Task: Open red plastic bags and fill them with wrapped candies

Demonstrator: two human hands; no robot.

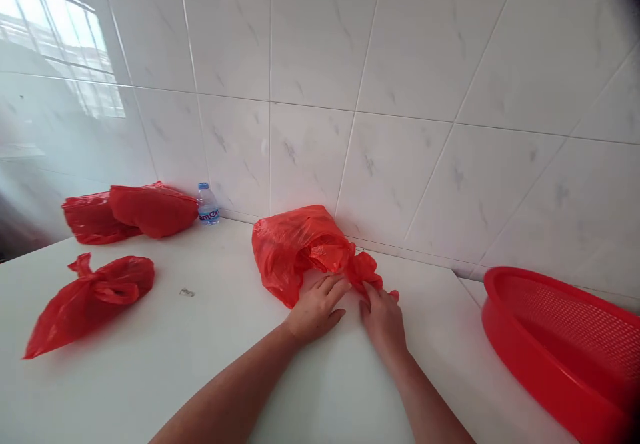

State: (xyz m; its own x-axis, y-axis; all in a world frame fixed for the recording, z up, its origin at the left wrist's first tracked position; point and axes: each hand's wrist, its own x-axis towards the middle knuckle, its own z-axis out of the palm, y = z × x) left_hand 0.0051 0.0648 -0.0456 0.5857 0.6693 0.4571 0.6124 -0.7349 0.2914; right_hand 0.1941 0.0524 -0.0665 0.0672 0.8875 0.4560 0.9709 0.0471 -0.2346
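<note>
A red plastic bag (285,244) lies on the white tabletop against the tiled wall. Its body bulges on the left, and its gathered end bunches toward the right. My left hand (317,307) rests at the front of the bag with fingers stretched out and the thumb apart, fingertips touching the plastic near its folds. On the right, my right hand (385,321) has its fingers closed over the bunched end of the bag, with some red plastic showing past the fingers. What is inside the bag cannot be seen.
At the left lies a knotted red bag (95,301), with more filled red bags (153,211) behind it by the wall. A small water bottle (208,205) stands beside those. A red perforated plastic basket (530,351) sits at the right. A dark mark (187,293) shows on the tabletop.
</note>
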